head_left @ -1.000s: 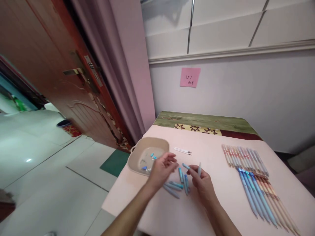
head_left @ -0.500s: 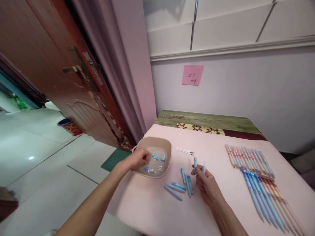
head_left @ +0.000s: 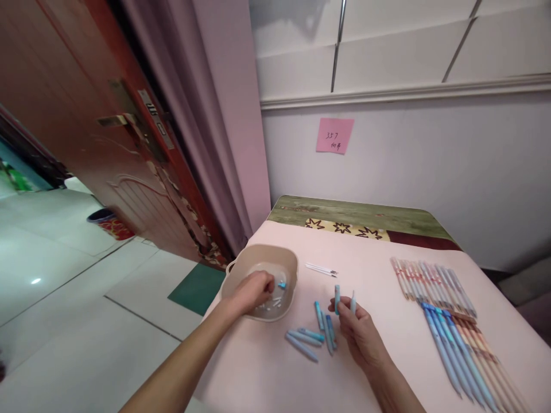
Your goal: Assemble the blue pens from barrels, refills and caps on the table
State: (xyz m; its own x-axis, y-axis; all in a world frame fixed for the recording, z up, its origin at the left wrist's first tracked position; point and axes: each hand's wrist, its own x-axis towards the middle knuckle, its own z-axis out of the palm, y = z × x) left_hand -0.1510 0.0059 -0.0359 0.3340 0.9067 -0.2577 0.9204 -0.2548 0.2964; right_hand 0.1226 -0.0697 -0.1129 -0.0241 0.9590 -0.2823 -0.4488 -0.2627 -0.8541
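Observation:
My left hand [head_left: 258,288] is inside the beige basin [head_left: 291,256], fingers curled and pressed together; whatever they may hold is hidden. Near its fingertips lie a small blue piece [head_left: 282,284] and several tiny white pieces [head_left: 278,301]. Over the table, my right hand [head_left: 353,330] grips a light-blue pen barrel [head_left: 337,299] between thumb and fingers, with a second pale pen part [head_left: 353,302] upright beside it. Left of this hand, several blue pen parts [head_left: 303,346] lie loose on the pink cloth. Thin white refills [head_left: 321,270] rest behind them.
Rows of pinkish pens [head_left: 434,281], blue pens [head_left: 458,350] and brownish pens [head_left: 486,355] lie on the right side of the table [head_left: 365,209]. A pink note [head_left: 334,136] is on the wall. A reddish door [head_left: 142,189] stands at the left.
My left hand has moved right within the basin, now covering blue pieces that showed before. My right hand still holds the two pen parts. The view has shifted slightly.

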